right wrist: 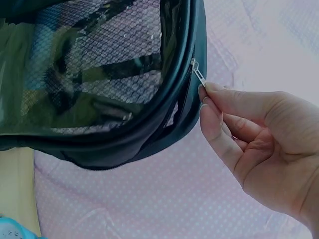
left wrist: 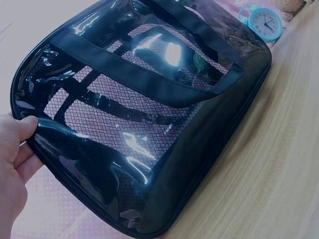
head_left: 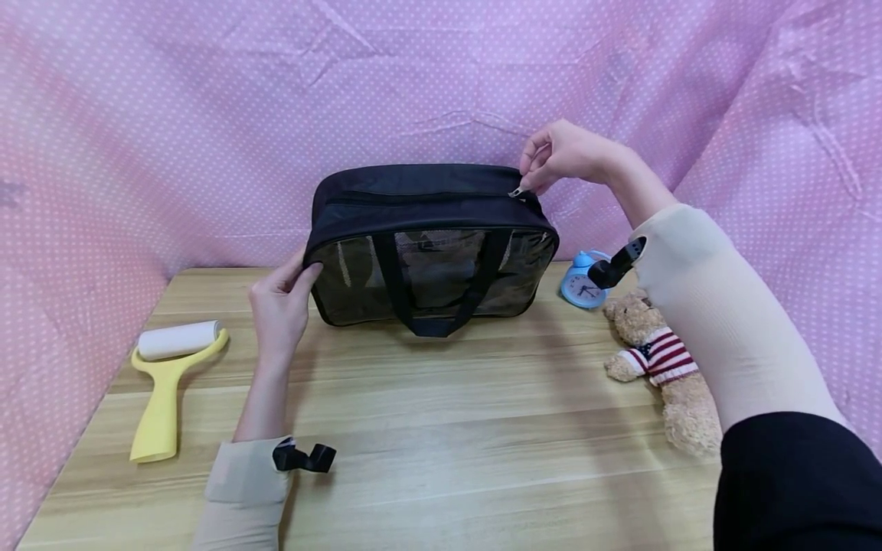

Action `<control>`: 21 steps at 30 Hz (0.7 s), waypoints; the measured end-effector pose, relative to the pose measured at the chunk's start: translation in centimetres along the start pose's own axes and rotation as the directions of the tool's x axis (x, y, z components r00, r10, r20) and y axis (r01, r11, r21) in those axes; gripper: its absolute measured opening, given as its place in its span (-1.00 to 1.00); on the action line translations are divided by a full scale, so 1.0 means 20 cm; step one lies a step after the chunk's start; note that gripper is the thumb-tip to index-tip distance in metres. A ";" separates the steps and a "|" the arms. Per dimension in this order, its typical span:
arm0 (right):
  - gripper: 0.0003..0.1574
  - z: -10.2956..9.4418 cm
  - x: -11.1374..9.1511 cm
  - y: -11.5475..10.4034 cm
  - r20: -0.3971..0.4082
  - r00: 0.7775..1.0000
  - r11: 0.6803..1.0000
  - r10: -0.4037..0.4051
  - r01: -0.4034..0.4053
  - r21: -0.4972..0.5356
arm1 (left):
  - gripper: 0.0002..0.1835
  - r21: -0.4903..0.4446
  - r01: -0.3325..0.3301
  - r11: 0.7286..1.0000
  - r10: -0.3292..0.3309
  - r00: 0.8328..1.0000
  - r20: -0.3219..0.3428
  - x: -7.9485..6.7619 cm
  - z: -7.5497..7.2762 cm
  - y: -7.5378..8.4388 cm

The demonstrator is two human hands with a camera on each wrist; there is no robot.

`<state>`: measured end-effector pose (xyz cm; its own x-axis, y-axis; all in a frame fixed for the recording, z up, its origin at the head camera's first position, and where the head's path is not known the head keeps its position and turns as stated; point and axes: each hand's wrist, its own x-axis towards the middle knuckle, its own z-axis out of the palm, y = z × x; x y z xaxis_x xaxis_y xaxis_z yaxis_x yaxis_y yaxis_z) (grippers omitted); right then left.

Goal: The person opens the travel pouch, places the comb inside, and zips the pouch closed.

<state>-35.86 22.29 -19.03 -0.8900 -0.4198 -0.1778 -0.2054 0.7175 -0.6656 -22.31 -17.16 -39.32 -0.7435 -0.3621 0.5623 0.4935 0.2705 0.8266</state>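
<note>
A black bag (head_left: pixel 430 203) with a clear front panel and a dangling black strap handle (head_left: pixel 432 327) stands upright at the back of the table. My left hand (head_left: pixel 281 302) grips its left edge, thumb on the front and the other fingers behind. At the top right end, my right hand (head_left: pixel 565 157) pinches a metal zipper pull (right wrist: pixel 200 75) between thumb and index finger. Beside the slider, a narrow gap in the zipper (right wrist: pixel 172 115) shows in the right wrist view. Mesh (left wrist: pixel 119 122) is visible through the clear panel in the left wrist view.
A light blue alarm clock (head_left: pixel 584 285) stands just right of the bag. In front of it lies a teddy bear (head_left: pixel 630 321) in a striped top, partly behind my right arm. A yellow-handled lint roller (head_left: pixel 161 398) lies at left. Pink dotted cloth (head_left: pixel 441 84) hangs behind the table.
</note>
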 end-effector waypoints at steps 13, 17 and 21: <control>-0.84 -0.04 -0.04 0.16 -0.027 0.999 0.999 0.024 -0.023 0.039 | -0.70 0.001 0.020 1.000 -0.020 1.000 0.003 0.00 0.00 0.00; -0.86 -0.03 -0.05 0.21 -0.040 0.999 0.996 0.029 -0.025 0.082 | -0.70 -0.008 0.012 1.000 -0.012 1.000 0.003 0.00 -0.01 0.00; -0.86 -0.02 -0.06 0.25 -0.058 0.998 0.994 0.026 -0.020 0.108 | -0.71 0.005 0.017 1.000 -0.017 1.000 -0.001 0.00 0.00 0.00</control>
<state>-36.00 26.60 -21.75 -0.9173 -0.3677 -0.1531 -0.1423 0.6615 -0.7363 -22.23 -17.19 -39.34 -0.7515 -0.3672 0.5480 0.4784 0.2687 0.8360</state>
